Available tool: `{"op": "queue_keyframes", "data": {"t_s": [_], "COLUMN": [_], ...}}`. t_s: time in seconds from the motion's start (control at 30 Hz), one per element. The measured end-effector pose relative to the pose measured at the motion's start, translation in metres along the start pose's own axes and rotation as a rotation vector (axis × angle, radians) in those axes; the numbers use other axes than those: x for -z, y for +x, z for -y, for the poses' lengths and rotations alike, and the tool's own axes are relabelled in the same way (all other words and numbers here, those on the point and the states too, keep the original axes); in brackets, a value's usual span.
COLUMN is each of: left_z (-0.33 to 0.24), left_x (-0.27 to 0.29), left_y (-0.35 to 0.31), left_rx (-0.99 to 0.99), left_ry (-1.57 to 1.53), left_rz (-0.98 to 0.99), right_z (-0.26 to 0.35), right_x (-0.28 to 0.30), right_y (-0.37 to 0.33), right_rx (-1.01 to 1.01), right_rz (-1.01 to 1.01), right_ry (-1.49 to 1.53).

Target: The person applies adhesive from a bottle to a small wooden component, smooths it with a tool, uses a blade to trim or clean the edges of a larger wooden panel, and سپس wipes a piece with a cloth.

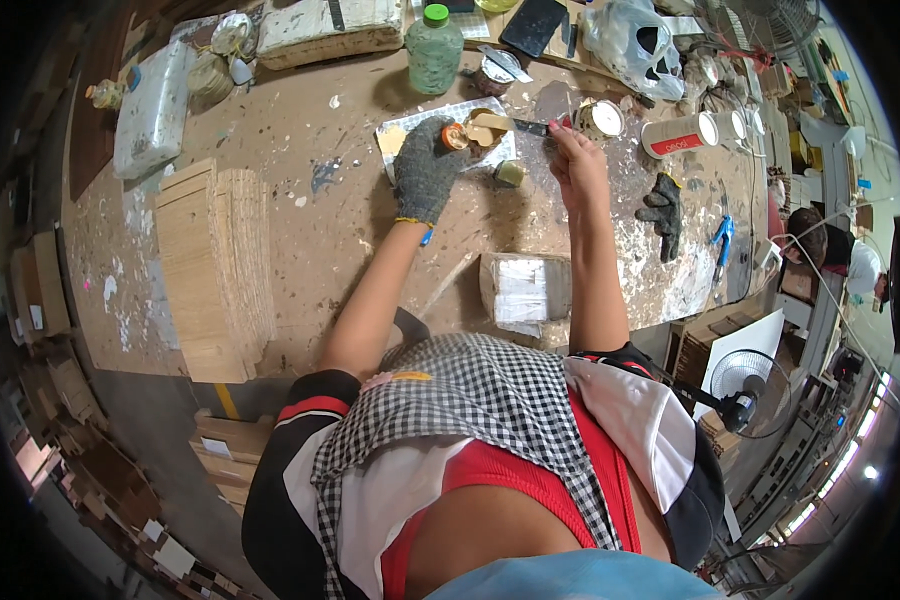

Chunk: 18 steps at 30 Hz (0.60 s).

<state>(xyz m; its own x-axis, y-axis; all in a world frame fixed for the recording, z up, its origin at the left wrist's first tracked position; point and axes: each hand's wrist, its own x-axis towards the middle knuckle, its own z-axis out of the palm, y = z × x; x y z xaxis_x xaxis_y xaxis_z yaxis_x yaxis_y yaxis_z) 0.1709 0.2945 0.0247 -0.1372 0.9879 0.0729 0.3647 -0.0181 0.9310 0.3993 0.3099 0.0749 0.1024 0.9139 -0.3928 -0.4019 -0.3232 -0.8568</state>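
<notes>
My left hand, in a dark grey knit glove with a yellow cuff edge, is closed around a small round orange-rimmed container. Bare, my right hand grips a putty knife by its dark handle, blade pointing left. The blade end meets tan paste beside the orange container; exactly how they touch is hard to make out. Under these lies a light patterned sheet with a pale yellow patch. A small olive-coloured jar stands between my hands.
Thin wooden boards are stacked at left. A wrapped block sits at the near edge. Farther back are a green-capped bottle, an open can, a red-and-white cup and a plastic bag. A spare glove lies right.
</notes>
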Motion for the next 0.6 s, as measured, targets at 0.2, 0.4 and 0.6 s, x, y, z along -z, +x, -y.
{"op": "queue_keyframes", "data": {"t_s": [0.2, 0.4, 0.6], "left_z": [0.004, 0.009, -0.006], "left_x": [-0.004, -0.006, -0.001], "left_y": [0.001, 0.0, -0.006], "left_rx": [0.001, 0.006, 0.069], "left_ry": [-0.063, -0.201, -0.26], "left_rz": [0.013, -0.024, -0.019], "right_z": [-0.001, -0.004, -0.002], "right_x": [-0.02, -0.024, -0.01], "right_y": [-0.017, -0.02, -0.014], "right_rx": [0.096, 0.132, -0.038], "right_rz": [-0.023, -0.058, 0.001], "right_ry": [-0.168, -0.204, 0.022]}}
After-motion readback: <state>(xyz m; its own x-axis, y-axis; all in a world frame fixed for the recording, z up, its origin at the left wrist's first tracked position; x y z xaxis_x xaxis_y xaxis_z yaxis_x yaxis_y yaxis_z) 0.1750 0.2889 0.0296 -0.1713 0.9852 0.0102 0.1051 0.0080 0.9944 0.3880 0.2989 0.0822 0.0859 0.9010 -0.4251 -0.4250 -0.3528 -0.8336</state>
